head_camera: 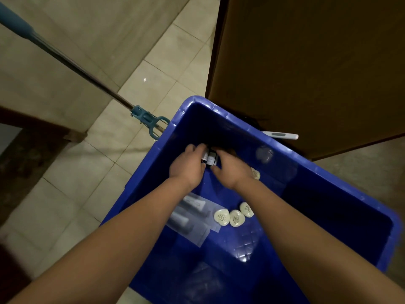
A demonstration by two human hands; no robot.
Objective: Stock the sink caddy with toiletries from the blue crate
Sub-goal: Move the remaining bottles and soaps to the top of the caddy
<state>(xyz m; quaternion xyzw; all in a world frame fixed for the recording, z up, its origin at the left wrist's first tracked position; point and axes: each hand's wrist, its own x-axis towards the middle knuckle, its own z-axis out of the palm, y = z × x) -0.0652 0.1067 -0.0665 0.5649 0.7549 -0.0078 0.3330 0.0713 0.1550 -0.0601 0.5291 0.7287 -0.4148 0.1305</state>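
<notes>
Left hand [188,166] and right hand [232,171] both down inside the blue crate [219,111], close together towards its far end. Fingers of each curl round a cluster of small dark bottles [210,160] with pale labels, gripped between the two hands, thumbs on the near side. Two bottles can be made out; the hands hide the rest, so the full number cannot be told. Both forearms bare, reaching in over the near edge

Crate contents, working outward:
- one round wrapped soap [255,174], white, just beside the right wrist
- a blurred clear-wrapped item [264,155] near the far right wall, kind unclear
- clear plastic packets [192,212] with pale tubes inside, partly under the left forearm, overlapping; at least two, exact count uncertain
- just beside the packets, a row of three soaps [236,218], same round white kind, touching one another
- four soaps in all
- crate bottom shows a quilted diamond pattern

Crate stands on a beige tiled floor [122,163]. Just beyond its far rim lies a white handle [280,135] with a grey grip; what it belongs to is hidden. A brown wooden door [306,62] stands close behind the crate. One mop [72,64] to the left: metal pole, blue sleeve at the upper end, blue joint touching or nearly touching the crate's left corner. Beige tiled wall at upper left
</notes>
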